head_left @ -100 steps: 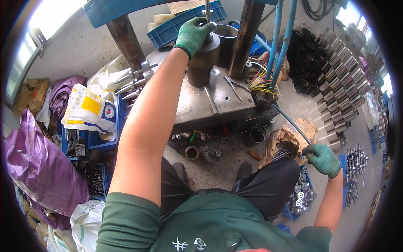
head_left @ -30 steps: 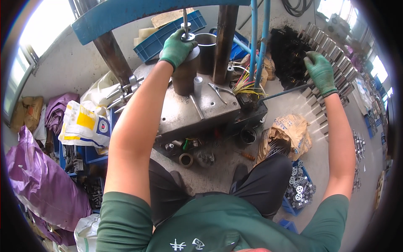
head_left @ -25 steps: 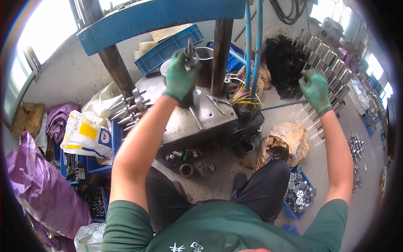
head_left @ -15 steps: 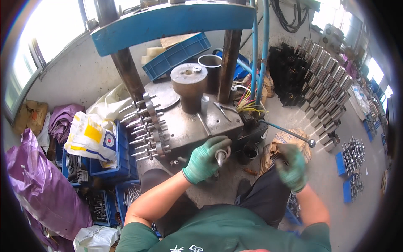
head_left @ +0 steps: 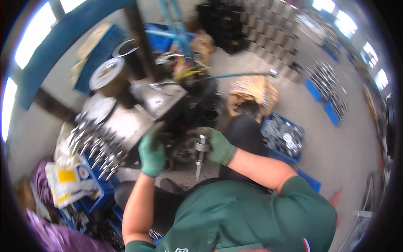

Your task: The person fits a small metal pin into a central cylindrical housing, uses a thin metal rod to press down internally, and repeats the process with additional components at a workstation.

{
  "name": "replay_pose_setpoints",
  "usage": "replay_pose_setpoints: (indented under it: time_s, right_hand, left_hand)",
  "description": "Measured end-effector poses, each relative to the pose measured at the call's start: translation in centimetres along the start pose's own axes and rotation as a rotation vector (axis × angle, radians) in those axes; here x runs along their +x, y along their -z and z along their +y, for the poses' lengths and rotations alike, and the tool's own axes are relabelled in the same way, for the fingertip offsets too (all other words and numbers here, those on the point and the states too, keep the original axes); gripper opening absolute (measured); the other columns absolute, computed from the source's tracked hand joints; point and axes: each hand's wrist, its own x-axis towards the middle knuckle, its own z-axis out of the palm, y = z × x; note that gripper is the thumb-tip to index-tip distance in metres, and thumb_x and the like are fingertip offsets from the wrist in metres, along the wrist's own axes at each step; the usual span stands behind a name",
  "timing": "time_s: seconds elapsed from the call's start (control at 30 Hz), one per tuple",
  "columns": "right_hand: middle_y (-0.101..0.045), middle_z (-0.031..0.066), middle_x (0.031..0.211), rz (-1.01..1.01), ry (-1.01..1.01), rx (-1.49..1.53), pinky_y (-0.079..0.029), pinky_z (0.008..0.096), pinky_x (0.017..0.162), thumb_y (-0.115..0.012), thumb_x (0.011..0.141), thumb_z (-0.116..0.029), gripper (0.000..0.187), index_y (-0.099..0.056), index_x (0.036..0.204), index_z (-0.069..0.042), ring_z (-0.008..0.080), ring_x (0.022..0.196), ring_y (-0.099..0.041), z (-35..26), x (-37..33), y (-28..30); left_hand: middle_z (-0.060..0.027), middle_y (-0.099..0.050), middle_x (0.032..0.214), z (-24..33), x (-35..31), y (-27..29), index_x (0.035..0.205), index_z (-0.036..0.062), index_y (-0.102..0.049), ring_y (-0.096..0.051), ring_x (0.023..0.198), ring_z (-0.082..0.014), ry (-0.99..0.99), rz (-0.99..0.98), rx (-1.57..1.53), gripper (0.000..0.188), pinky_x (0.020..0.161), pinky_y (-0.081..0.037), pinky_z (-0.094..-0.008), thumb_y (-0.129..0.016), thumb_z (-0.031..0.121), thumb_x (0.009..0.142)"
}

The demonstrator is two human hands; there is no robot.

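My right hand [head_left: 219,147], in a green glove, is closed around a metal shaft with a thick collar [head_left: 201,148]. The shaft is upright in the picture, its thin end pointing toward my body. My left hand [head_left: 152,153], gloved in green too, is by the front edge of the steel press table [head_left: 126,124], apart from the shaft. Its fingers are smeared by motion, so I cannot make out whether they hold anything. Rows of similar shafts with collars [head_left: 96,143] line the table's left edge.
A heavy steel cylinder [head_left: 110,77] stands on the press table under a blue crossbeam [head_left: 63,46]. On the right are a torn paper sack [head_left: 254,90] and a blue crate of metal parts [head_left: 283,136]. Stacked metal tubes [head_left: 270,31] rise behind. A blue rod [head_left: 241,74] juts across the sack.
The view has swung to the right. A collared shaft that was in my left hand is now in my right, which has come in from beside the sack. My left hand has moved away from it.
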Motion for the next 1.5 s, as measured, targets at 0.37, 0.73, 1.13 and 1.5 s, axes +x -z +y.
replay_pose_setpoints:
  time_s: [0.37,0.73,1.13,1.5]
  right_hand:
    - [-0.072,0.0171,0.119,0.562,1.147,-0.835,-0.060,0.0345,0.088,-0.061,0.105,-0.027,0.049,-0.056,0.147,-0.003,0.0229,0.103,-0.072,-12.3,-22.8,5.0]
    - [-0.076,0.0266,0.115,1.857,-0.344,-1.086,-0.057,0.0460,0.096,-0.068,0.089,-0.037,0.048,-0.073,0.121,-0.002,0.0399,0.111,-0.073,2.2,-49.2,48.6]
    - [-0.077,0.0102,0.106,1.095,0.866,-1.688,-0.058,0.0328,0.088,-0.071,0.090,0.003,0.037,-0.071,0.127,-0.002,0.0191,0.095,-0.073,-11.4,-27.2,28.7]
    - [-0.075,0.0181,0.124,-0.066,0.772,-1.807,-0.060,0.0372,0.091,-0.079,0.089,-0.023,0.061,-0.062,0.142,0.002,0.0244,0.106,-0.074,-10.8,13.7,-11.4]
  left_hand:
    - [-0.0164,-0.061,0.146,0.4,-0.8,-1.8,0.130,-0.0024,-0.065,-0.062,0.127,-0.0269,-0.015,-0.093,0.075,0.051,0.111,-0.050,-0.0365,-0.047,-0.016,0.084]
    - [-0.0053,-0.073,0.096,0.5,-1.9,-2.9,0.112,0.0004,-0.073,-0.068,0.087,-0.0118,0.139,-0.121,0.192,0.015,0.080,-0.056,-0.0268,-0.073,-0.004,0.098]
    - [-0.0180,-0.075,0.092,5.4,-0.6,-2.3,0.109,0.0014,-0.075,-0.075,0.082,-0.0296,0.082,-0.207,0.277,0.027,0.077,-0.060,-0.0398,-0.079,0.020,0.089]
    - [-0.0167,-0.074,0.102,2.2,1.1,0.3,0.118,0.0017,-0.073,-0.074,0.089,-0.0259,0.106,0.154,0.168,0.024,0.083,-0.059,-0.0373,-0.076,0.013,0.097]
